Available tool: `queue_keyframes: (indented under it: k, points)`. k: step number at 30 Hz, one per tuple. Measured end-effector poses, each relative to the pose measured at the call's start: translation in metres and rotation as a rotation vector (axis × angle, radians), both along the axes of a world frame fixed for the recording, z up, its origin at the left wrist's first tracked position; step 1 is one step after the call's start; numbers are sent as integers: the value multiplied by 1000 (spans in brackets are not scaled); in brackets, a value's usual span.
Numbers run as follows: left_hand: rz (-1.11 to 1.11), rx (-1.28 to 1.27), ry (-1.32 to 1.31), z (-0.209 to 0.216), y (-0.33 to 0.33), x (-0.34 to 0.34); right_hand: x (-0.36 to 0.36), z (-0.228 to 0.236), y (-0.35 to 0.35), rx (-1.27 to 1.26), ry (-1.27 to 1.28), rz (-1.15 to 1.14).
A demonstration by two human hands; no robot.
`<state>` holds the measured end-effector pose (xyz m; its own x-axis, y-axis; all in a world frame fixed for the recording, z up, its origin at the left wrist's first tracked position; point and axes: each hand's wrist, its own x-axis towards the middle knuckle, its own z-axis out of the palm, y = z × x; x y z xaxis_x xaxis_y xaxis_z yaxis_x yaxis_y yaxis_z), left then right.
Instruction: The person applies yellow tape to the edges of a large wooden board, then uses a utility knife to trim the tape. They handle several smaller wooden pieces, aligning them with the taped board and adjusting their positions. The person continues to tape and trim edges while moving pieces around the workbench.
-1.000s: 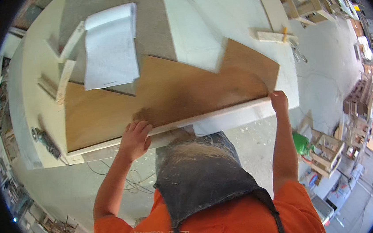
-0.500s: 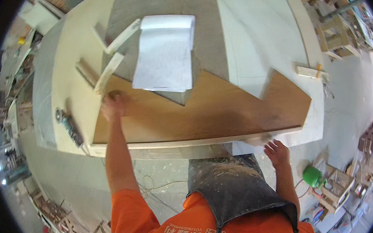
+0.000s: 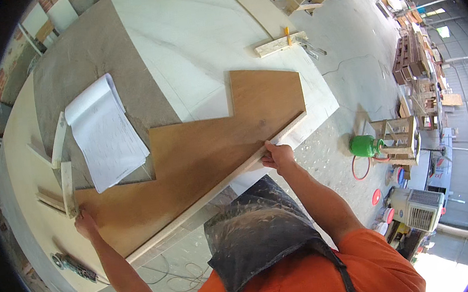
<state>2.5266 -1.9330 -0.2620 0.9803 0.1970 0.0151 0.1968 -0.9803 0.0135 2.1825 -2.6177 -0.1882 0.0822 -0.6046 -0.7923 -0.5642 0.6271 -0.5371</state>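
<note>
A brown wood-look board (image 3: 191, 166) with a stepped, zigzag far edge lies on the worktable. Along its straight near edge runs a long pale wooden strip (image 3: 210, 195). My right hand (image 3: 278, 156) grips this strip towards its right end, thumb on top and fingers curled around the near side. At the board's left end, my left hand (image 3: 86, 224) is closed on the edge, close to a short wooden strip (image 3: 68, 188); its fingertips are partly hidden. A stapled stack of white paper sheets (image 3: 105, 132) rests beyond the board, near its steps.
An angle grinder (image 3: 73, 267) with a cord lies left of my left forearm. More wooden strips (image 3: 60, 139) sit at the table's left, and a clamped strip (image 3: 281, 44) at the far right. On the floor to the right are a green tank (image 3: 365, 145) and a wooden stand (image 3: 399, 137).
My view has turned to the right. My right hand has gone from hanging beside the near edge to gripping the long strip; my left hand has shifted to the board's left edge.
</note>
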Motion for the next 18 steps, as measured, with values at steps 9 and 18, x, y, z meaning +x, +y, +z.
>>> queue_keyframes:
  k: [9, 18]
  points:
    - [-38, -75, 68, 13, -53, -95, -57, -5, -63, 9, 53, 46]
    - [112, -201, 28, 21, -92, -213, -123, -16, -128, 93, 7, -40]
